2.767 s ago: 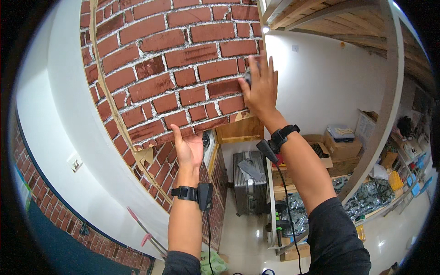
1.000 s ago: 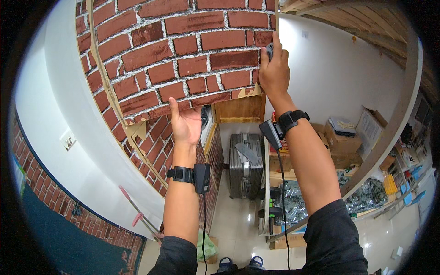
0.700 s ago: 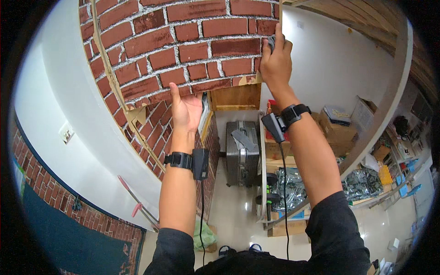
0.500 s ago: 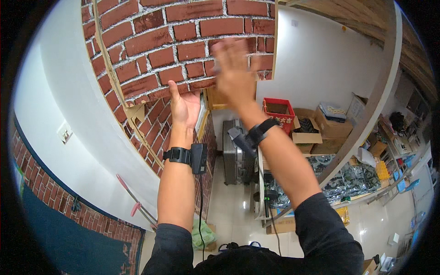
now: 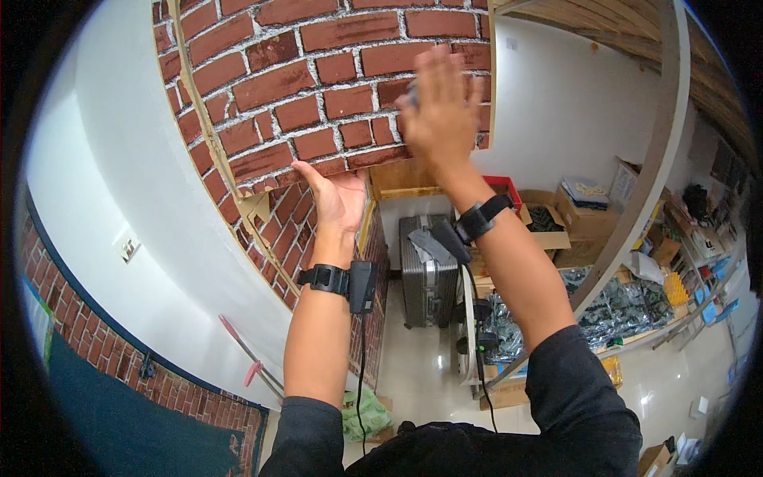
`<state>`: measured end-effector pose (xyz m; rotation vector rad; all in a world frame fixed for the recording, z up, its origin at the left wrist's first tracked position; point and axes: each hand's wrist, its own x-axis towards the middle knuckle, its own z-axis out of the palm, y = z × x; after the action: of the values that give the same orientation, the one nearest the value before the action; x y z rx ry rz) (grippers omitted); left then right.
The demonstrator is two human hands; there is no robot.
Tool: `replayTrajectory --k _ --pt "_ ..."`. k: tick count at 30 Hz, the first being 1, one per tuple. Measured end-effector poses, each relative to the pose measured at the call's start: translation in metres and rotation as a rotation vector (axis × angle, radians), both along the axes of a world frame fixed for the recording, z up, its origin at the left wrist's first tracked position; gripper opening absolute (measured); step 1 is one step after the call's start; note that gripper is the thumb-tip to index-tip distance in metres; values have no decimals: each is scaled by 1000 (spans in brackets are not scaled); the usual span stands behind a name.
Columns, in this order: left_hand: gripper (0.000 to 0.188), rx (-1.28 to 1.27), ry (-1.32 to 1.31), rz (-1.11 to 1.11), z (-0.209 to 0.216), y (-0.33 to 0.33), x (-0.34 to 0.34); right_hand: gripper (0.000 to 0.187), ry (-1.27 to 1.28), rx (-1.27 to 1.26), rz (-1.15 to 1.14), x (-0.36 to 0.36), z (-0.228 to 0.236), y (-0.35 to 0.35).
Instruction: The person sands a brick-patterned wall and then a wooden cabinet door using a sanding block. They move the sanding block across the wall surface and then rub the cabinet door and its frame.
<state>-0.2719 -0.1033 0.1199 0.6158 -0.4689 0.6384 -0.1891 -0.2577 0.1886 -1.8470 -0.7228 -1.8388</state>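
A red brick-patterned panel (image 5: 346, 67) fills the upper middle, its lower edge facing me. My left hand (image 5: 338, 200) supports that edge, thumb raised against the front and fingers hidden behind the panel. Against the panel's face on the right lies my right hand (image 5: 442, 123), its fingers stretched upward and slightly blurred. A small grey patch shows beside the fingers of this hand; what it is I cannot make out. Each wrist wears a black strap with a small box and a cable.
Below stands a grey suitcase (image 5: 427, 274) with a grey cloth on it. To the right are a red box (image 5: 504, 188), an open carton (image 5: 548, 238) and a pale metal post (image 5: 636, 207). Left is a white wall (image 5: 143, 183) with a switch; a pink-handled tool (image 5: 250, 358) leans there.
My right hand has moved a little right and down across the panel relative to before. The whole view has shifted slightly; my left hand stays at the panel's lower edge.
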Motion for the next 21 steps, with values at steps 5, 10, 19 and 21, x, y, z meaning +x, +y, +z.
replayTrajectory --k 5,10,19,21 --pt "86 55 -16 23 3 0 -1 80 -128 -426 88 -22 -28 22" --pt "92 17 0 44 5 -6 -3 77 -158 -388 117 -24 -5 24" --pt "115 -131 50 -109 -1 -2 -13 55 -420 -729 305 -51 3 81" --pt "115 -175 58 -170 -3 3 -16 42 -319 -690 488 -48 0 75"
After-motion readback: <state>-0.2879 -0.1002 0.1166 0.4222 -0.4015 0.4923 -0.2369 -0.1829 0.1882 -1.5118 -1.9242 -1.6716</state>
